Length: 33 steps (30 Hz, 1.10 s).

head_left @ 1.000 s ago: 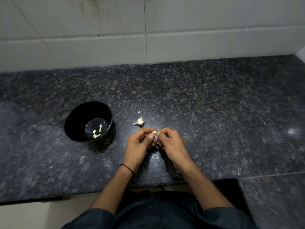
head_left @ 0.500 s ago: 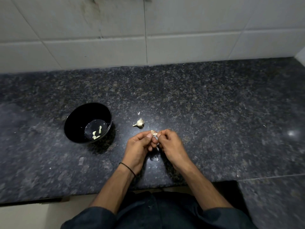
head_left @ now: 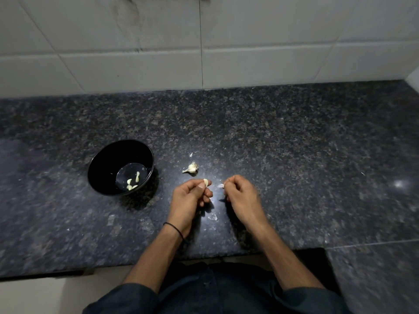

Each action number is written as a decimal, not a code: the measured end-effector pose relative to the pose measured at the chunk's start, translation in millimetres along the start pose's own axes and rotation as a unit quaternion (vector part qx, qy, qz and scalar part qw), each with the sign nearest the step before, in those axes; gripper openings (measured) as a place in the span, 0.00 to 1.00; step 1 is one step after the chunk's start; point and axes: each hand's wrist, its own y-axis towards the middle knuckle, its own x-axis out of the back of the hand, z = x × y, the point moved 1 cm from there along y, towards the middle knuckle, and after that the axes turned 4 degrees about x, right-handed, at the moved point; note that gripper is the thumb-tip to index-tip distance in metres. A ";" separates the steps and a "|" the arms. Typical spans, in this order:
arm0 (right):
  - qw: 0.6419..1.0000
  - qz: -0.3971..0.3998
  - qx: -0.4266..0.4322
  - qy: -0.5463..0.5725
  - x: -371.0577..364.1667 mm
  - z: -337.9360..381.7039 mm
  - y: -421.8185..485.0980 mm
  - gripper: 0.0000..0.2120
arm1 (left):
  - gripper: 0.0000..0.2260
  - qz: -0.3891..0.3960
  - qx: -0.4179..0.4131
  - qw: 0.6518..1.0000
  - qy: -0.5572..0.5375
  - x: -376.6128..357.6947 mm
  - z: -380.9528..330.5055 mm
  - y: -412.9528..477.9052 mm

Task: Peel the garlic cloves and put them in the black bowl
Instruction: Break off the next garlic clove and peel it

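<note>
My left hand pinches a pale peeled garlic clove between thumb and forefinger, just above the dark granite counter. My right hand, a short gap to the right, pinches a thin white scrap of garlic skin. The black bowl stands to the left of my left hand and holds several peeled cloves. The remainder of the garlic bulb lies on the counter just beyond my hands.
Small flakes of garlic skin lie on the counter between my wrists, and another flake lies beyond the bulb. A white tiled wall closes the back. The counter's front edge runs under my forearms.
My hands were joined on the clove; now they have pulled apart, the left keeping the clove and the right carrying off a piece of skin to the right.
</note>
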 end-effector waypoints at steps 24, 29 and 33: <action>0.993 0.014 0.047 0.111 -23.2 -1.1 7.8 0.06 | 0.14 -0.036 -0.035 0.970 0.237 -3.7 2.3 -0.1; 0.986 0.003 0.057 0.155 -22.8 3.0 5.2 0.08 | 0.14 0.001 0.026 0.992 0.125 -11.0 -8.6 -8.6; 0.984 0.007 0.071 0.162 -22.8 2.4 2.7 0.08 | 0.13 0.016 0.073 0.995 0.064 -10.0 -9.2 -10.9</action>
